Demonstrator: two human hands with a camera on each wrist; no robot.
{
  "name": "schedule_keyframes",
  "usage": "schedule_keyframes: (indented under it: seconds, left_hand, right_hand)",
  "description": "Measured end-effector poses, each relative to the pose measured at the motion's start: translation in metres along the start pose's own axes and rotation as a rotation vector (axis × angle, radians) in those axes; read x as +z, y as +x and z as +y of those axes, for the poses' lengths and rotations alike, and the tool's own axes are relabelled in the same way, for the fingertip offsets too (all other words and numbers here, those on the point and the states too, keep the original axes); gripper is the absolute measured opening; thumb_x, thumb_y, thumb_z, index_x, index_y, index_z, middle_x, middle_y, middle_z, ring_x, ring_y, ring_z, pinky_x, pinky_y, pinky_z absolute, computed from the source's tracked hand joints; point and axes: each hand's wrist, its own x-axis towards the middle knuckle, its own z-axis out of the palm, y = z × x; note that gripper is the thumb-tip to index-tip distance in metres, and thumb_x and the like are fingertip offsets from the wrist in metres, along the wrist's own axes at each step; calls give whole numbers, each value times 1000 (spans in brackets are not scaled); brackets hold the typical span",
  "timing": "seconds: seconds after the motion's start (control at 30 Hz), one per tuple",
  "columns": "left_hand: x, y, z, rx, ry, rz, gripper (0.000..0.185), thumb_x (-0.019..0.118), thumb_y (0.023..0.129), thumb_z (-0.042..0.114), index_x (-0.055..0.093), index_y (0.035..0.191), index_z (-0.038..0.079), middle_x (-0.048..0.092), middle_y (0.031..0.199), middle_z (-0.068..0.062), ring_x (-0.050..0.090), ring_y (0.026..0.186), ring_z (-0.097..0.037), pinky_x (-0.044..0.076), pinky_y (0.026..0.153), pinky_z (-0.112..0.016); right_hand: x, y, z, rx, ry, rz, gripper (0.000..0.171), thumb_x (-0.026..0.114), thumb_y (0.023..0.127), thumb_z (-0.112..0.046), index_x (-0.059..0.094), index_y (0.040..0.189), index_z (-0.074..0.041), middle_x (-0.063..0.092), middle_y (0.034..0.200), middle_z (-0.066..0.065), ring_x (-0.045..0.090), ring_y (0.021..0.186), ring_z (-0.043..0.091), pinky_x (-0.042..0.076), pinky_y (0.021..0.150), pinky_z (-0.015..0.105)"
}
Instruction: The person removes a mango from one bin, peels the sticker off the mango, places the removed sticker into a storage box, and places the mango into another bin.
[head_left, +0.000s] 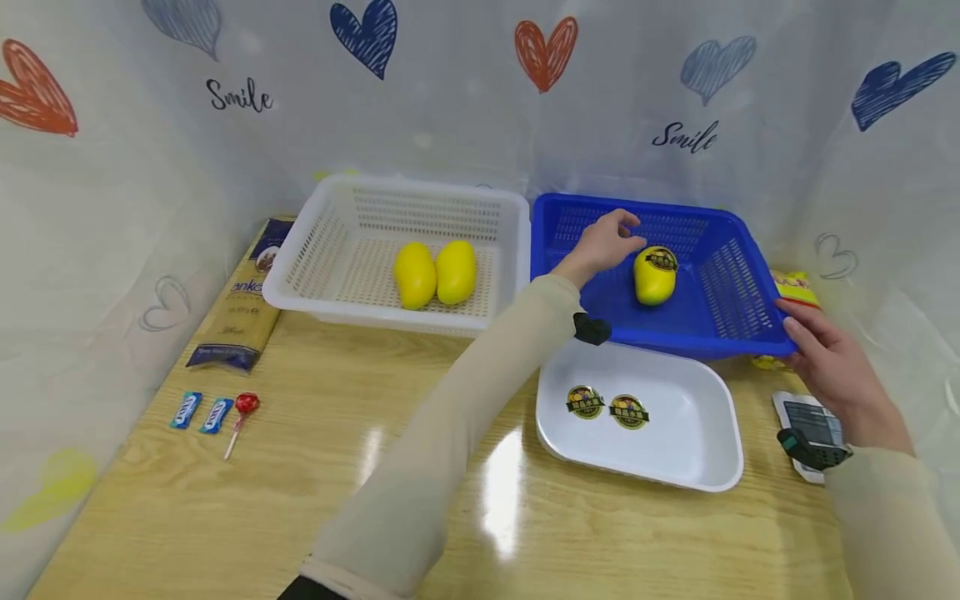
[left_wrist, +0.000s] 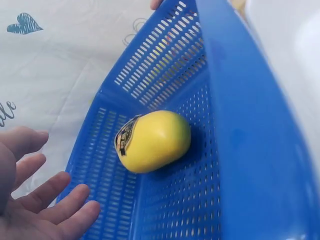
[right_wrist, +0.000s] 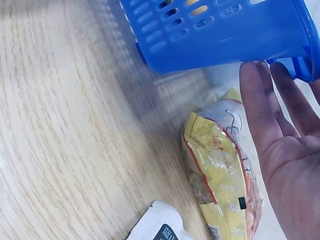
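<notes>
My left hand (head_left: 606, 242) reaches over the blue basket (head_left: 705, 325) with its fingers spread and nothing in them. Just right of its fingertips lies a yellow mango (head_left: 655, 279), greenish at one end, with a black-and-gold sticker on it. The left wrist view shows the mango (left_wrist: 160, 140) inside the basket, apart from the fingers (left_wrist: 75, 200). At the basket's right rim, my right hand (head_left: 840, 367) holds the edge with its fingertips. In the right wrist view, the basket's lower corner (right_wrist: 165, 62) appears raised off the table.
Two mangoes (head_left: 435, 275) lie in a white basket (head_left: 300, 283). A white tray (head_left: 682, 433) with two stickers (head_left: 607, 408) sits in front. Around are a yellow bag (right_wrist: 215, 160), a white-and-dark packet (head_left: 813, 421), a gold bag (head_left: 243, 308), two blue candies (head_left: 201, 412) and a lollipop (head_left: 246, 403).
</notes>
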Motion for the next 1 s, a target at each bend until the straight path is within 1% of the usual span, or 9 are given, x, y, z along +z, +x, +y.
schedule_keyframes:
  seconds: [0.13, 0.3, 0.5, 0.73, 0.87, 1.0]
  left_hand:
    - [9, 5, 1, -27, -35, -2, 35, 63, 97, 27, 58, 132, 21, 57, 129, 0, 53, 115, -17, 48, 90, -31]
    - [18, 10, -6, -45, -64, 13, 33, 65, 96, 26, 61, 129, 22, 58, 128, -2, 53, 115, -19, 48, 90, -32]
    - [20, 16, -10, -79, -85, 15, 36, 67, 95, 27, 61, 130, 22, 57, 130, -1, 53, 116, -19, 48, 93, -34]
    - [25, 20, -8, -102, -103, 57, 33, 68, 94, 27, 64, 126, 23, 56, 129, -1, 51, 117, -20, 47, 94, -36]
    - [30, 20, -7, -120, -102, 51, 32, 67, 94, 27, 65, 125, 23, 57, 129, -1, 51, 117, -19, 47, 94, -37]
    - [32, 22, -6, -106, -96, 41, 33, 67, 94, 26, 64, 127, 21, 57, 130, -2, 51, 116, -19, 47, 94, -37]
  right_hand:
    - [2, 3, -2, 15, -49, 14, 50, 51, 101, -23, 42, 150, -15, 43, 127, -8, 62, 94, 2, 55, 74, 19]
    - [4, 7, -1, 3, -67, 14, 51, 51, 101, -25, 42, 150, -15, 42, 128, -9, 61, 95, 2, 55, 74, 19]
    - [5, 8, -2, 25, -96, 34, 52, 52, 100, -27, 41, 150, -17, 42, 128, -10, 60, 96, 1, 54, 75, 17]
    - [3, 3, -3, 50, -101, 42, 53, 51, 100, -29, 39, 151, -20, 41, 129, -11, 59, 97, 0, 54, 75, 17]
    - [1, -2, -2, 64, -108, 50, 53, 51, 101, -30, 38, 152, -21, 40, 129, -11, 59, 96, -1, 53, 75, 16]
    - [1, -5, -3, 67, -121, 56, 54, 51, 101, -31, 38, 152, -21, 40, 130, -11, 59, 97, -1, 53, 76, 16]
